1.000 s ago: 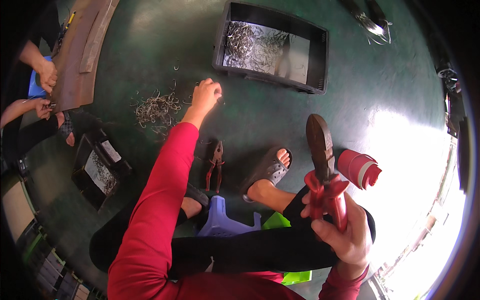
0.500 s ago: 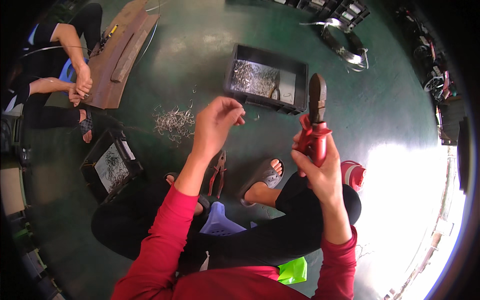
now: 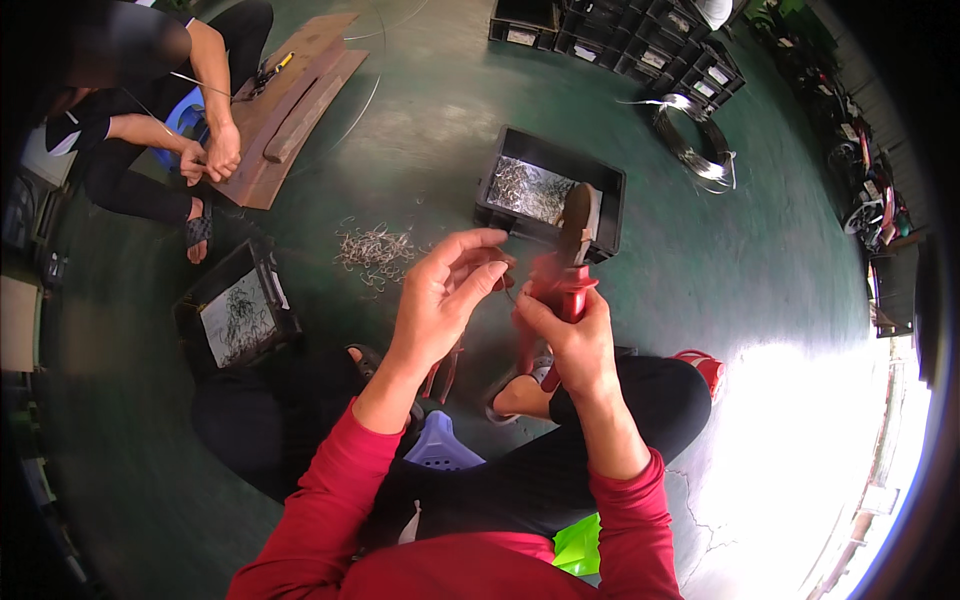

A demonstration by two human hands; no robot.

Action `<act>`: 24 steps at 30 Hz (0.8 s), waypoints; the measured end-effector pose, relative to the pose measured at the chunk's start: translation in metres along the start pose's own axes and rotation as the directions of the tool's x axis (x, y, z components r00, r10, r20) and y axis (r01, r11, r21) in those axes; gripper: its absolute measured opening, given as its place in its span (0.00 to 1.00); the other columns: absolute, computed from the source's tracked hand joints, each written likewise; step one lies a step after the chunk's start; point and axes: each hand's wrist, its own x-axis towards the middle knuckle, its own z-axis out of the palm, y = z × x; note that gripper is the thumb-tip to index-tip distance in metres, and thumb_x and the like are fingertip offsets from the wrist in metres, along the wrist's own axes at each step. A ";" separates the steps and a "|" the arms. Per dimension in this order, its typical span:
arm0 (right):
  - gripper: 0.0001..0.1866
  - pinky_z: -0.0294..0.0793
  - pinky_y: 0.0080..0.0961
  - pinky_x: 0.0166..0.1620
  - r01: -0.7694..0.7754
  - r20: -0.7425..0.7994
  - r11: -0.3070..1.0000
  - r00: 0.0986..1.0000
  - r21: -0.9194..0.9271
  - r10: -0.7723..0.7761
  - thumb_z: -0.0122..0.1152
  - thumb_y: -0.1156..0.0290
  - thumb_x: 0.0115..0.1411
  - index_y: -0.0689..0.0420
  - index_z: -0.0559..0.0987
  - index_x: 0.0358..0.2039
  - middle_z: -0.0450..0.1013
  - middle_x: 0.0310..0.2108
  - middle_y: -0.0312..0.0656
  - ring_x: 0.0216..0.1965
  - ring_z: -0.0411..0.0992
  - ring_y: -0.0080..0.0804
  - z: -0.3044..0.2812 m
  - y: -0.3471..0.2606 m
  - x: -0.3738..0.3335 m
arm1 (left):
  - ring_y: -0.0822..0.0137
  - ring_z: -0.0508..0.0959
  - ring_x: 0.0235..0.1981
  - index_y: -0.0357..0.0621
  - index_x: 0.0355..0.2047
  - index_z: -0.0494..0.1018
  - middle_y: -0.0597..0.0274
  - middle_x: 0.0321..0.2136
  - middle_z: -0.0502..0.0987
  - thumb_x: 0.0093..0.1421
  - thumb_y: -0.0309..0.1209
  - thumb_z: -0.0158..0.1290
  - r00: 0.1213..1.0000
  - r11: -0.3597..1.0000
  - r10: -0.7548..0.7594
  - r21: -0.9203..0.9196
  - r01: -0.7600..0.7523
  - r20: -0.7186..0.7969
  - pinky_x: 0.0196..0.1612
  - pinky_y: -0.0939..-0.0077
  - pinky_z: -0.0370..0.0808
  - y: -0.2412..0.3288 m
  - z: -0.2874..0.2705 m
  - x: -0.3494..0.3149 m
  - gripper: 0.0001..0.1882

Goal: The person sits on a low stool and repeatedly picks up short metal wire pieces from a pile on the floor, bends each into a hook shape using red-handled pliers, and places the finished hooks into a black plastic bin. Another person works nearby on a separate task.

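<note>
My right hand (image 3: 575, 335) grips a pair of red-handled pliers (image 3: 576, 225), its dark jaws pointing up and away from me. Close beside it, my left hand (image 3: 435, 305) has the thumb pressed toward bent fingers, with the index finger raised. A thin dark sliver shows at those fingertips, too small and blurred to name. Beyond my left hand lies a loose pile of small bent wire hooks (image 3: 375, 250) on the green floor. More hooks (image 3: 520, 188) fill part of a black crate (image 3: 560, 150) ahead. Other red-handled pliers (image 3: 445, 375) lie by my feet, partly hidden by my left wrist.
Another black crate (image 3: 285, 325) with hooks stands to the left. A co-worker's hands (image 3: 215, 155) work beside rusty boards (image 3: 245, 180). A wire coil (image 3: 690, 140) and stacked black crates (image 3: 640, 50) are at the far right. A purple stool (image 3: 440, 445) is below me.
My right hand has moved left with the pliers, toward my left hand, which has shifted slightly right and lower. The view has also shifted, showing more of the far crates.
</note>
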 end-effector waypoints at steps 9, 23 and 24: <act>0.16 0.74 0.20 0.36 -0.033 0.047 0.996 0.998 0.084 0.029 0.63 0.69 0.60 0.62 0.74 0.46 0.76 0.32 0.39 0.33 0.75 0.22 0.002 0.004 -0.002 | 0.68 0.81 0.34 0.34 0.39 0.76 0.58 0.30 0.80 0.64 0.29 0.52 0.986 0.983 -0.162 -0.084 0.164 0.029 0.42 0.74 0.77 0.014 -0.021 -0.003 0.09; 0.16 0.68 0.21 0.31 -0.126 0.507 0.938 0.814 -0.324 0.284 0.61 0.68 0.62 0.61 0.74 0.48 0.72 0.26 0.34 0.26 0.67 0.19 -0.010 0.013 -0.018 | 0.77 0.68 0.20 0.34 0.49 0.77 0.68 0.18 0.70 0.62 0.23 0.48 0.907 0.917 -0.394 -0.002 0.399 0.146 0.29 0.76 0.74 0.033 -0.064 -0.017 0.16; 0.16 0.68 0.21 0.32 -0.124 0.506 0.936 0.814 -0.330 0.286 0.61 0.68 0.61 0.61 0.74 0.47 0.72 0.26 0.35 0.27 0.67 0.19 -0.009 0.012 -0.017 | 0.77 0.68 0.20 0.34 0.48 0.77 0.69 0.18 0.70 0.61 0.23 0.48 0.909 0.921 -0.385 0.006 0.389 0.158 0.29 0.76 0.74 0.033 -0.066 -0.017 0.16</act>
